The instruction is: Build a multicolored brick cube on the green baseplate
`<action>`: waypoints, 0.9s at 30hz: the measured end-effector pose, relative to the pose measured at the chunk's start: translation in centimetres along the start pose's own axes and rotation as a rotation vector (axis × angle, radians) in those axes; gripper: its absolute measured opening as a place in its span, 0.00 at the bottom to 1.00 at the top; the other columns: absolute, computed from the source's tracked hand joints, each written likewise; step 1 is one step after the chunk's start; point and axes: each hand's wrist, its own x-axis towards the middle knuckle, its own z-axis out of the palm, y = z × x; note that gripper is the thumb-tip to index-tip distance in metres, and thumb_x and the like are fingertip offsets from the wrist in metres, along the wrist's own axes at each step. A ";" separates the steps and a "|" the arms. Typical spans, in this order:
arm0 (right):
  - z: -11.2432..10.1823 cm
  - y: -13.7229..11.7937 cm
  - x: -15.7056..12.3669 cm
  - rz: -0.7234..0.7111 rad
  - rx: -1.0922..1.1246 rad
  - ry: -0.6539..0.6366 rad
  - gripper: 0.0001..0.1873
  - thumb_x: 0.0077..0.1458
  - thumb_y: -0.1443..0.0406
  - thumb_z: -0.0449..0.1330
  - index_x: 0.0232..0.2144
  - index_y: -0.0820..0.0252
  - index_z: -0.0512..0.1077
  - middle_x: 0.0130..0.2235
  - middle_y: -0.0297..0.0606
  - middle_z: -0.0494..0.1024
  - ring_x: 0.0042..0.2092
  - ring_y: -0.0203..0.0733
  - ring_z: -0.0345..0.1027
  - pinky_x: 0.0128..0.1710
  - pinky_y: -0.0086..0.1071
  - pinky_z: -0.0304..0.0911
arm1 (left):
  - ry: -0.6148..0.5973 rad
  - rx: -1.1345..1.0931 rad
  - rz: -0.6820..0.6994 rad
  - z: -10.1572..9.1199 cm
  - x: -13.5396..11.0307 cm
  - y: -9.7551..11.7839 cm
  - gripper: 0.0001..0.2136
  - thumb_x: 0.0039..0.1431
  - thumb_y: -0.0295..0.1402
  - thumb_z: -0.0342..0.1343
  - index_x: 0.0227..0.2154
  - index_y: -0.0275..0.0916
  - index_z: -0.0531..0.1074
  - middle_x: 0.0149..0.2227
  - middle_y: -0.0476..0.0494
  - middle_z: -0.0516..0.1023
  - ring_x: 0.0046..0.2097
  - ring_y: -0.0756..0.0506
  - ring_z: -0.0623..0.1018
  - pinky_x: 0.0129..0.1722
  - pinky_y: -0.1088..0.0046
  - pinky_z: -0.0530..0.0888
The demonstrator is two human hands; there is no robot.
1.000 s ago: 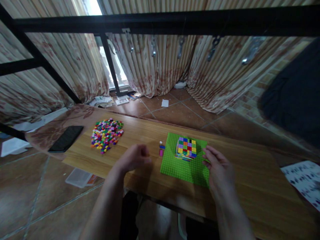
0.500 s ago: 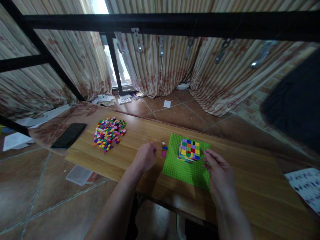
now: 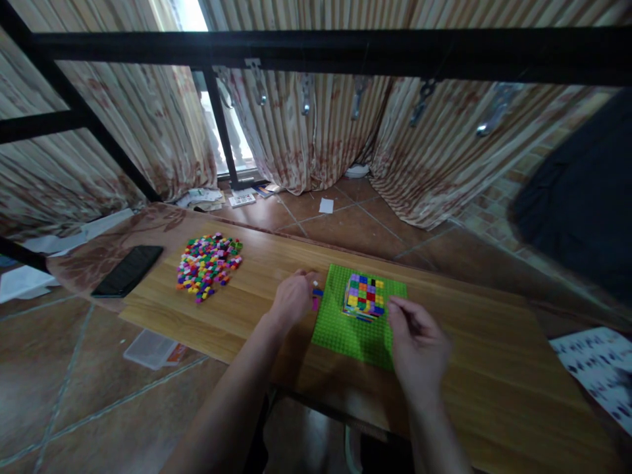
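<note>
A green baseplate [image 3: 348,332] lies on the wooden table [image 3: 494,382], and a multicoloured brick block [image 3: 364,295] stands on its far half. A few small loose bricks [image 3: 316,294], white, blue and pink, lie just off the plate's left edge. My left hand [image 3: 292,297] rests on the table with its fingers curled, its fingertips right at those loose bricks. My right hand [image 3: 413,341] hovers over the plate's right side, fingers loosely bent and pointing toward the block. I cannot make out anything held in either hand.
A heap of small coloured bricks [image 3: 207,264] lies on the table's left part, with a black phone [image 3: 127,270] further left. A black metal frame [image 3: 316,49] crosses overhead. Papers [image 3: 592,365] lie at the right; a clear plastic lid [image 3: 148,349] is on the tiled floor.
My left hand has moved right and forward to the loose bricks beside the plate. My right hand has shifted slightly left toward the block.
</note>
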 end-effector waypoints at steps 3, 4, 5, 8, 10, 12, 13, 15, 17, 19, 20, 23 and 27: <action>1.5 -1.5 -2.2 -0.204 -0.068 -0.293 0.07 0.59 0.65 0.58 0.36 0.55 0.77 0.37 0.37 0.80 0.38 0.40 0.73 0.38 0.33 0.68 | -0.027 -0.008 0.027 0.1 0.6 -0.3 0.17 0.59 0.23 0.46 0.44 0.42 0.77 0.41 0.42 0.79 0.44 0.46 0.77 0.45 0.74 0.72; 2.1 -1.8 -2.9 -0.253 -0.090 -0.414 0.09 0.60 0.66 0.56 0.38 0.55 0.77 0.37 0.38 0.79 0.39 0.40 0.74 0.39 0.33 0.68 | -0.026 -0.019 0.028 0.1 0.7 -0.3 0.17 0.60 0.23 0.45 0.43 0.41 0.78 0.41 0.42 0.78 0.43 0.46 0.77 0.45 0.74 0.71; 2.7 -2.0 -3.6 -0.312 -0.106 -0.513 0.11 0.61 0.67 0.54 0.40 0.54 0.76 0.38 0.39 0.79 0.40 0.40 0.74 0.41 0.33 0.69 | -0.025 -0.030 0.028 0.0 0.8 -0.3 0.16 0.61 0.24 0.45 0.42 0.41 0.78 0.41 0.42 0.78 0.43 0.46 0.77 0.46 0.74 0.71; 4.6 -1.8 -4.9 -0.317 -0.196 -0.601 0.15 0.60 0.70 0.52 0.46 0.56 0.73 0.44 0.42 0.77 0.46 0.43 0.72 0.47 0.37 0.69 | -0.023 -0.031 0.011 -0.3 0.7 -0.2 0.14 0.62 0.26 0.46 0.39 0.40 0.78 0.40 0.42 0.78 0.42 0.46 0.76 0.45 0.73 0.71; 5.7 -1.5 -5.3 -0.287 -0.289 -0.568 0.17 0.59 0.71 0.52 0.49 0.57 0.71 0.48 0.45 0.75 0.50 0.46 0.71 0.51 0.40 0.69 | -0.016 -0.014 -0.014 -0.5 0.5 -0.2 0.12 0.62 0.27 0.47 0.36 0.39 0.77 0.39 0.41 0.77 0.41 0.46 0.76 0.44 0.73 0.70; 6.7 -1.1 -5.4 -0.275 -0.379 -0.531 0.19 0.59 0.72 0.51 0.51 0.61 0.70 0.52 0.49 0.72 0.54 0.48 0.68 0.55 0.43 0.66 | -0.003 0.001 -0.052 -0.7 0.4 -0.5 0.12 0.61 0.26 0.47 0.34 0.37 0.77 0.38 0.40 0.77 0.39 0.46 0.76 0.42 0.72 0.70; 7.2 -1.0 -5.4 -0.275 -0.419 -0.518 0.20 0.59 0.72 0.51 0.52 0.63 0.69 0.54 0.51 0.70 0.56 0.49 0.66 0.57 0.44 0.64 | 0.003 0.007 -0.071 -0.8 0.3 -0.7 0.11 0.61 0.26 0.47 0.33 0.37 0.76 0.38 0.40 0.77 0.39 0.46 0.76 0.41 0.72 0.70; 8.2 -0.9 -5.3 -0.279 -0.488 -0.512 0.21 0.59 0.72 0.50 0.54 0.67 0.67 0.58 0.54 0.67 0.60 0.52 0.62 0.59 0.45 0.62 | 0.018 0.017 -0.124 -1.3 0.1 -1.6 0.11 0.60 0.26 0.48 0.33 0.36 0.76 0.37 0.39 0.78 0.39 0.45 0.77 0.41 0.72 0.70; 9.3 -0.7 -5.2 -0.282 -0.547 -0.520 0.23 0.59 0.73 0.50 0.56 0.68 0.65 0.60 0.56 0.64 0.62 0.53 0.59 0.59 0.46 0.62 | 0.037 0.022 -0.194 -1.9 -0.1 -2.7 0.10 0.59 0.26 0.48 0.34 0.36 0.76 0.37 0.39 0.78 0.40 0.44 0.77 0.41 0.71 0.70; 10.3 -0.5 -5.0 -0.271 -0.606 -0.521 0.23 0.58 0.74 0.50 0.56 0.68 0.65 0.59 0.56 0.65 0.60 0.54 0.60 0.57 0.46 0.63 | 0.044 0.021 -0.246 -2.6 -0.3 -3.9 0.11 0.58 0.27 0.49 0.35 0.35 0.77 0.36 0.38 0.80 0.40 0.44 0.78 0.40 0.71 0.70; 10.7 -0.4 -4.9 -0.264 -0.633 -0.525 0.23 0.58 0.75 0.50 0.55 0.67 0.66 0.56 0.56 0.67 0.58 0.53 0.62 0.55 0.46 0.64 | 0.041 0.016 -0.261 -2.9 -0.4 -4.4 0.11 0.58 0.27 0.49 0.35 0.35 0.77 0.36 0.38 0.80 0.39 0.44 0.78 0.39 0.71 0.70; 11.4 -0.1 -4.6 -0.252 -0.694 -0.549 0.20 0.57 0.77 0.47 0.46 0.62 0.71 0.45 0.50 0.74 0.49 0.51 0.68 0.49 0.44 0.66 | 0.019 -0.015 -0.271 -3.6 -1.0 -5.4 0.10 0.57 0.28 0.51 0.35 0.36 0.78 0.35 0.40 0.81 0.37 0.45 0.79 0.36 0.74 0.70; 11.4 0.2 -4.4 -0.267 -0.713 -0.579 0.17 0.56 0.77 0.47 0.39 0.59 0.72 0.41 0.47 0.75 0.44 0.49 0.68 0.46 0.43 0.67 | 0.013 -0.118 -0.276 -4.2 -1.7 -5.9 0.10 0.55 0.27 0.52 0.35 0.35 0.78 0.33 0.41 0.82 0.36 0.46 0.78 0.35 0.75 0.70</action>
